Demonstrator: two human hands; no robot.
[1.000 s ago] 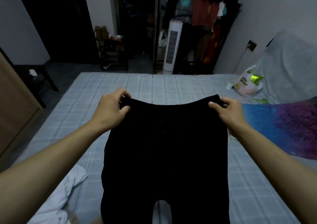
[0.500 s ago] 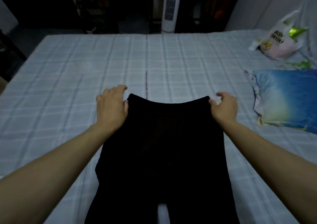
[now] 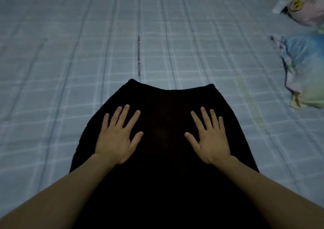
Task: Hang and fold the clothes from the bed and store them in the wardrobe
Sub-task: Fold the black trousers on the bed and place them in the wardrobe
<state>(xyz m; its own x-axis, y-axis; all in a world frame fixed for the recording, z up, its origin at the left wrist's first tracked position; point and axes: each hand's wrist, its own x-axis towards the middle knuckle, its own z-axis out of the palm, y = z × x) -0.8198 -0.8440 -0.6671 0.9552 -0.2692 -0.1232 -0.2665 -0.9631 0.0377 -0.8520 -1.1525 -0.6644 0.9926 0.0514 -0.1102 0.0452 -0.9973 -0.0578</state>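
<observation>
I am looking down at a pair of black knit trousers (image 3: 164,123) lying flat on the pale blue checked bedsheet (image 3: 52,71), waistband pointing away from me. My left hand (image 3: 117,137) is resting palm-down on the trousers' left side, fingers straight and spread — grasping nothing. My right hand (image 3: 210,139) is doing likewise on their right side. Well right of the trousers, a blue-and-green patterned pillow (image 3: 305,67) is lying below a pink smiley-face plastic bag (image 3: 305,4).
</observation>
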